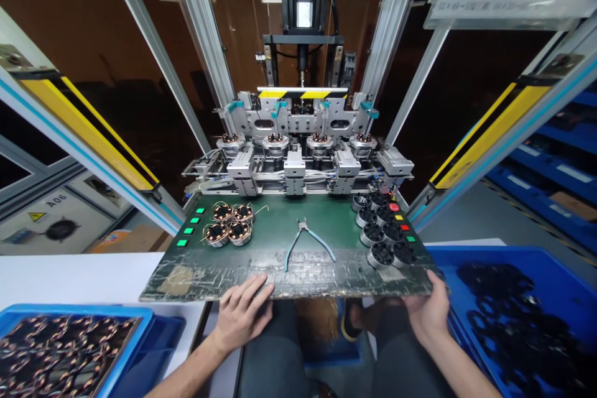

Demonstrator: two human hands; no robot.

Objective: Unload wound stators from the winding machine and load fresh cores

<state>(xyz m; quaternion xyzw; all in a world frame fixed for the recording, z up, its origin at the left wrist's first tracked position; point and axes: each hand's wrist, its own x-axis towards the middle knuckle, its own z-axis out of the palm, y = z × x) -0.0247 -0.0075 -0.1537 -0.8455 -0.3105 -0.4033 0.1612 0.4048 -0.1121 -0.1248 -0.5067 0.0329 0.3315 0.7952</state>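
Note:
My left hand (pixel 246 311) rests on the front edge of the green worktop (pixel 298 267), its fingers laid over the edge and holding nothing. At the right front corner, my right hand (pixel 431 310) grips the worktop's edge, thumb on top and fingers partly hidden below. Side-cutting pliers (pixel 303 224) with light blue handles lie spread on the worktop between the hands. Several copper-wound motor stators (pixel 240 232) with loose wire ends sit together on the left. To the right, two rows of unwound black-and-grey stator cores (pixel 381 255) stand near my right hand.
Behind the worktop, a winding machine (pixel 295 165) holds several stators (pixel 319 145) in a row. Yellow light-curtain posts (pixel 88 130) flank it. A blue tray of wound parts (pixel 144 329) sits at left, a blue bin of black parts (pixel 527 255) at right. Push buttons (pixel 394 206) line the worktop's sides.

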